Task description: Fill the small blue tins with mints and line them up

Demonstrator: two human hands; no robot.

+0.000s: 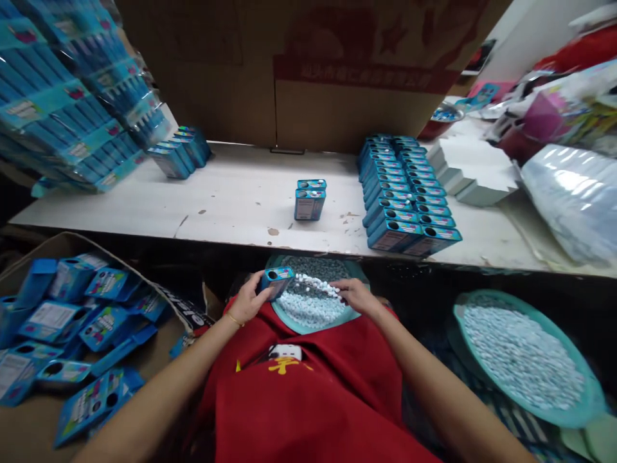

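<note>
Blue printed carton (285,275) is in the left hand (247,299), over the left edge of the turquoise basin (308,330) at the lap, round hole facing up. From my end: left fingers are wrapped on the carton's side, thumb near. Right hand (359,298) has its fingers drawn narrow at the end of a heaped line of white pellets (315,283) reaching toward the carton — can't tell what they grip underneath.

Carton looks like thin card: light, a bit stiff, probably easy to crush, so I'd hold it by the sides, hole uncovered. Pellets look small, hard, likely to roll and spill.

Around: white counter (241,209) just beyond the basin, carrying two cartons (310,207), a double row of cartons (409,199) to the right, another group (176,157) left. Big cardboard box (366,119) blocks the back. Box of loose cartons (51,319) by the left forearm, second pellet basin (590,393) right. Counter's front edge overhangs the lap basin — tight there.
</note>
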